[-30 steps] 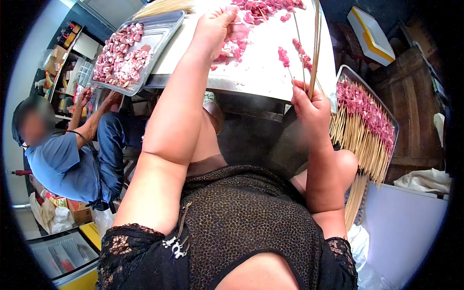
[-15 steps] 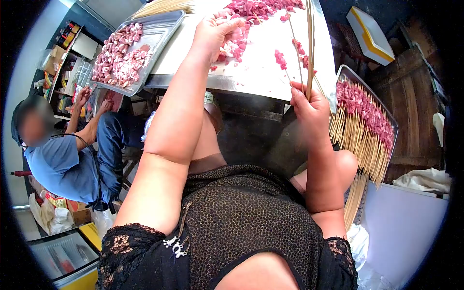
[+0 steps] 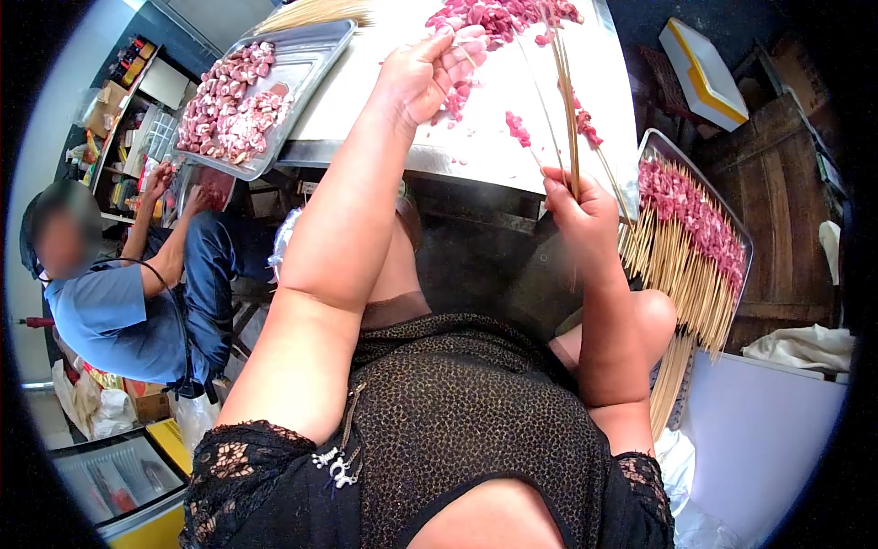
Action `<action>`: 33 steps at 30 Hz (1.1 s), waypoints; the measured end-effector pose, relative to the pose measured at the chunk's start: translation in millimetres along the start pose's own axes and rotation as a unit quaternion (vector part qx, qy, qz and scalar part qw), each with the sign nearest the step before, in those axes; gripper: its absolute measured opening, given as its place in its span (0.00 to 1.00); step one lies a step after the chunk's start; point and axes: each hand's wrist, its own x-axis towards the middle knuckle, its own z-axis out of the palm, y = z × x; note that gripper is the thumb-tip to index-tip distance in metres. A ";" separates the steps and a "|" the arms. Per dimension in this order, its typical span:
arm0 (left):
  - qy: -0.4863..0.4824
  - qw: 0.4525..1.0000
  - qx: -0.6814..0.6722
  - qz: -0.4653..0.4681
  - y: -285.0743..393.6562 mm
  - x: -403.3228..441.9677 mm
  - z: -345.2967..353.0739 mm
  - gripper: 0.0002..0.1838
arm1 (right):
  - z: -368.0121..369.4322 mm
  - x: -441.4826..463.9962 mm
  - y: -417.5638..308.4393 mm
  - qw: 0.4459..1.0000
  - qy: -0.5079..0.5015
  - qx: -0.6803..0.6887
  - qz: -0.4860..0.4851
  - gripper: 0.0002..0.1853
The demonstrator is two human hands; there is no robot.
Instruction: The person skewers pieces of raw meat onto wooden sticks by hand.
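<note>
My left hand [image 3: 422,80] is raised palm up over the white tabletop [image 3: 352,114], its fingers curled and its thumb bent in. Whatever lies in these fingers is too small to make out. Pink cut meat [image 3: 494,20] is heaped just beyond it. My right hand [image 3: 583,212] is closed around several thin wooden skewers [image 3: 569,110] that point up and away over the table. One skewer by this hand has meat [image 3: 518,129] on its tip, and more meat [image 3: 587,126] shows beside the bundle.
A metal tray [image 3: 311,78] of meat pieces [image 3: 229,114] stands at the table's left. Right of the table, another tray [image 3: 748,247] holds many loaded skewers [image 3: 690,215]. A person in blue [image 3: 105,316] sits at the left. A white and yellow box [image 3: 702,73] is at the upper right.
My left hand has come slightly nearer and right, its palm turned more upward. The skewers in my right hand now lean further left, and the meat-tipped one has moved left and down.
</note>
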 end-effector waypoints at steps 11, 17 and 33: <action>-0.079 0.981 -0.148 -0.098 7.5 -6.7 3.6 0.17 | -5.3 -1.1 -0.8 1.000 0.009 0.002 -0.017 0.10; -0.049 0.997 -0.042 -0.040 7.2 -8.3 5.9 0.17 | -8.0 -2.7 -3.4 1.000 0.003 -0.010 -0.018 0.10; -0.001 0.994 0.103 -0.040 -1.5 -7.7 0.2 0.16 | -10.2 -3.9 -4.8 0.996 0.047 0.043 -0.060 0.10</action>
